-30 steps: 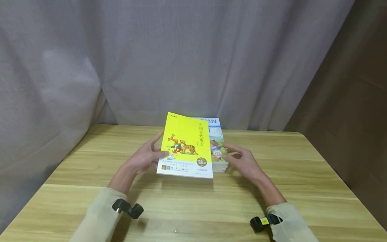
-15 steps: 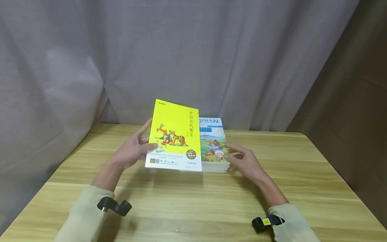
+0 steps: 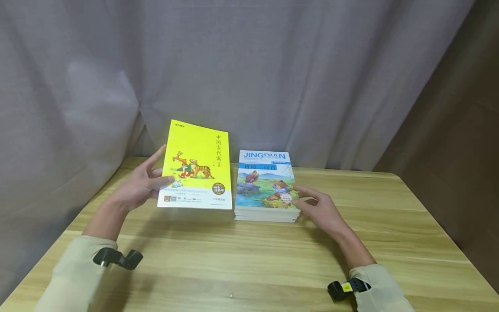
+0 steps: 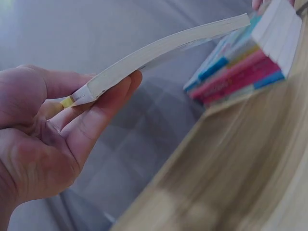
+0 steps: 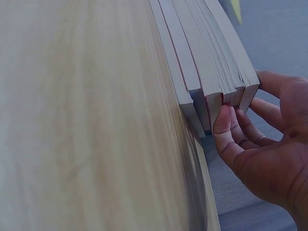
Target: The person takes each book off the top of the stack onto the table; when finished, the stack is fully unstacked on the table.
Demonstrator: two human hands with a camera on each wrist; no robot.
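In the head view my left hand (image 3: 134,186) holds a yellow paperback book (image 3: 196,160) by its left edge, thumb on the cover and fingers beneath. The book, with a tiger and other animals on its front, is raised above the table and tilted. The left wrist view shows the book (image 4: 163,50) bending slightly away from the fingers. To its right stands a stack of books (image 3: 265,182), topped by a blue-covered one lettered JINGDIAN. My right hand (image 3: 321,212) touches the stack's right side near the front corner. In the right wrist view its fingertips rest against the books' edges (image 5: 211,86).
The books stand near the back of a light wooden table (image 3: 249,260). A grey curtain (image 3: 249,73) hangs behind the table's back edge. Each sleeve carries a black wrist camera, the left camera (image 3: 118,258) and the right camera (image 3: 347,289).
My left hand has moved the yellow book leftward and up, off the stack, uncovering the blue book's cover. The right hand has stayed at the stack's right side.
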